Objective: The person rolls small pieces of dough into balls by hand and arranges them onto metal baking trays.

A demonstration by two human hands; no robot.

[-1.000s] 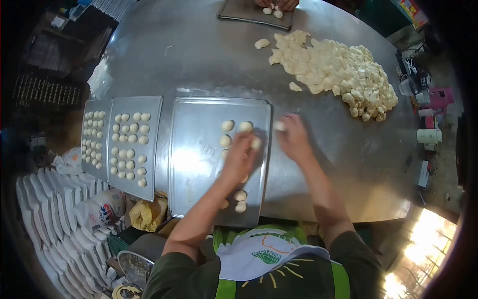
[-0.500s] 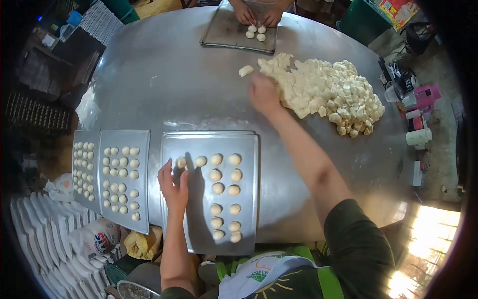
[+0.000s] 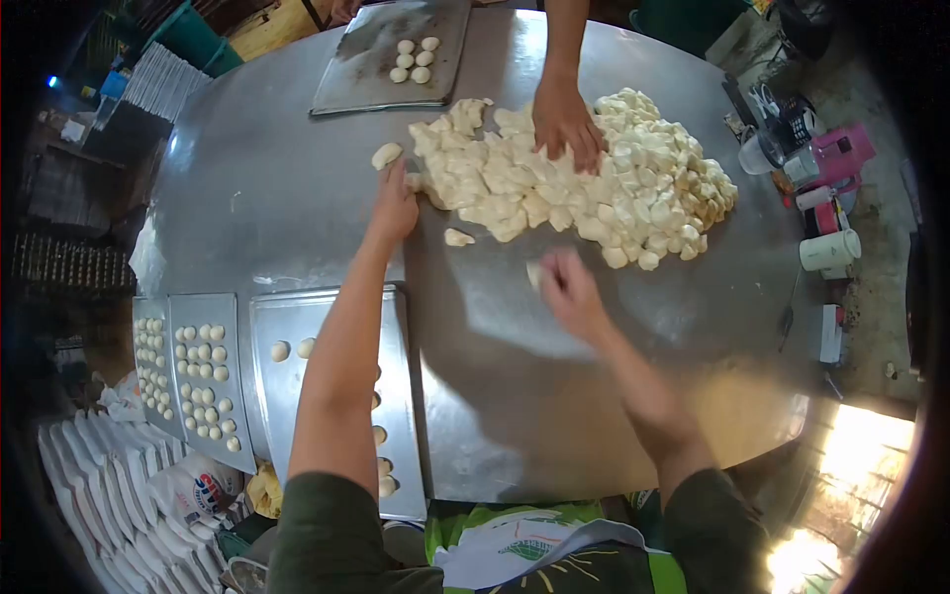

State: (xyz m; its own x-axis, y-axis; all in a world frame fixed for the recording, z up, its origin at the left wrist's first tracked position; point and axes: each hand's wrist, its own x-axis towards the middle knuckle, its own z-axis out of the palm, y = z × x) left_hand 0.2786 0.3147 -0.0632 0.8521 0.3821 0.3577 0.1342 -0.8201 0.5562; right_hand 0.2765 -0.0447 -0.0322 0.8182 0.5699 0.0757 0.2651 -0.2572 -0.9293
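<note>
My left hand reaches to the left end of the large dough mound. Its fingers are stretched out, the tips touching a small loose dough piece on the table. A bit of dough shows beside its thumb. In front of the mound, my right hand is blurred, its fingers closed on a dough lump at their tips. Another loose dough scrap lies between my hands. Under my left forearm is a metal tray with round dough balls, several of them hidden by the arm.
A co-worker's hand presses on the mound from the far side. Beyond lies a dark baking tray with several dough balls. Two more filled trays stand at the left, one a grey tray. A pink blender stands at the right.
My left hand has left the tray's dough balls and moved up to the mound. My right hand has come back toward me with dough. The co-worker's hand now reaches onto the mound; the view has shifted.
</note>
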